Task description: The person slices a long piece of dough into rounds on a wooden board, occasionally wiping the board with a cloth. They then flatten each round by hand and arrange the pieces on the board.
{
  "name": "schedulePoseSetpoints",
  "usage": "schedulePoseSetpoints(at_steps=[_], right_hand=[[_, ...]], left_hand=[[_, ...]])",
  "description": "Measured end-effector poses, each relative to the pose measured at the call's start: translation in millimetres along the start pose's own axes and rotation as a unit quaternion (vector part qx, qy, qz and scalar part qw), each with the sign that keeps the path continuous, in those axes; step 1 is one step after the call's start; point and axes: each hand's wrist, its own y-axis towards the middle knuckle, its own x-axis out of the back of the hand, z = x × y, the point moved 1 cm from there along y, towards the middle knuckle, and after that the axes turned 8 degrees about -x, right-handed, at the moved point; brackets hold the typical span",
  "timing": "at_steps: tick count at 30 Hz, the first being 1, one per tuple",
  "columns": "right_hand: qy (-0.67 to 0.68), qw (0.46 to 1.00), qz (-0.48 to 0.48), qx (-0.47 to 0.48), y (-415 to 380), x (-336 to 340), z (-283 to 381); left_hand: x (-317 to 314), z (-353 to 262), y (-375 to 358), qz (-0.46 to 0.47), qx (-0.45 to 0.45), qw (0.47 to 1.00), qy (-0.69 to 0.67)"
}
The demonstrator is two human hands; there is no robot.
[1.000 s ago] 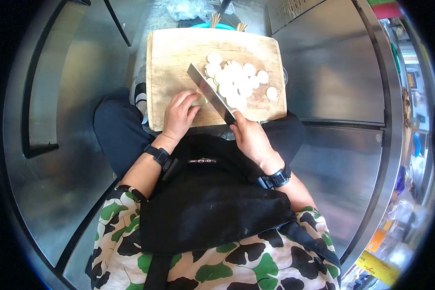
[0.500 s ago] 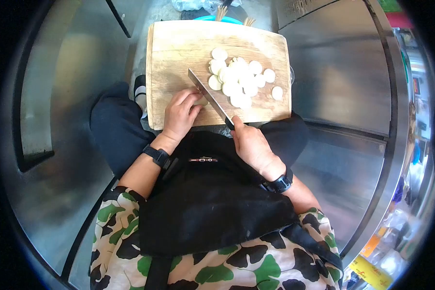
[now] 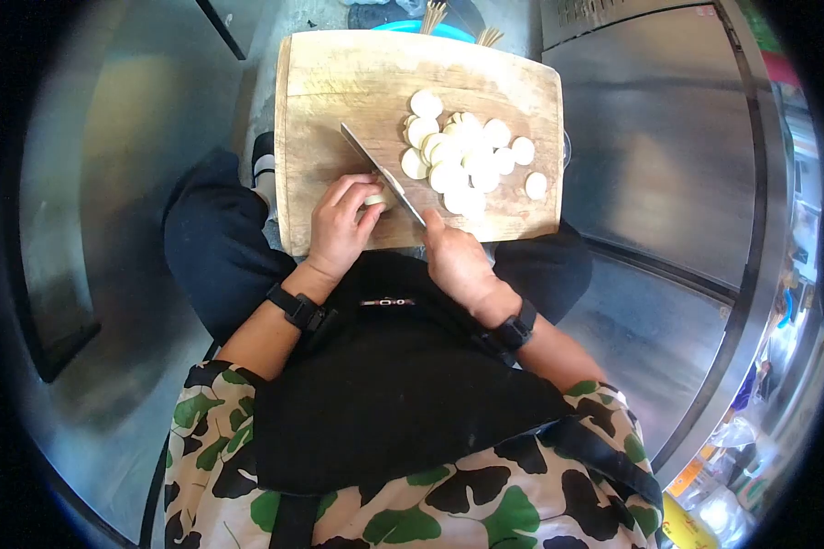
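My right hand (image 3: pixel 458 260) is closed round the handle of a knife (image 3: pixel 382 173), whose long blade points up and left over the wooden cutting board (image 3: pixel 325 101). Against the left side of the blade, my left hand (image 3: pixel 341 220) pinches a small pale piece (image 3: pixel 374 199) on the board; its fingers partly cover the piece. To the right of the knife lies a loose heap of round pale slices (image 3: pixel 467 151), some overlapping. A single slice (image 3: pixel 536 186) sits apart near the board's right edge.
Metal cabinet doors stand at the left (image 3: pixel 146 183) and right (image 3: pixel 650 137). Behind the board are a blue basin rim (image 3: pixel 449 31) and bundled sticks (image 3: pixel 433 16). Plastic packages (image 3: pixel 723 512) lie at the lower right. My legs flank the board.
The knife and my right hand have moved slightly left. More of the pale piece shows between my left fingers. The view has shifted a little.
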Motion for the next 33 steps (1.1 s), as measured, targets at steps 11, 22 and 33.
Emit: schedulePoseSetpoints(at_steps=[11,22,33], right_hand=[[0.138,0.978,-0.154,0.021,-13.8,7.2,-10.2],[0.036,0.995,-0.089,0.010,-63.7,13.5,5.3],[0.000,1.000,-0.023,-0.004,-46.3,14.4,9.8]], left_hand=[[2.1,-6.1,-8.9,-0.035,-0.081,0.994,0.070],[2.1,-7.9,-9.2,-0.037,-0.109,0.987,0.110],[3.8,-5.2,-8.4,-0.020,-0.081,0.993,0.089]])
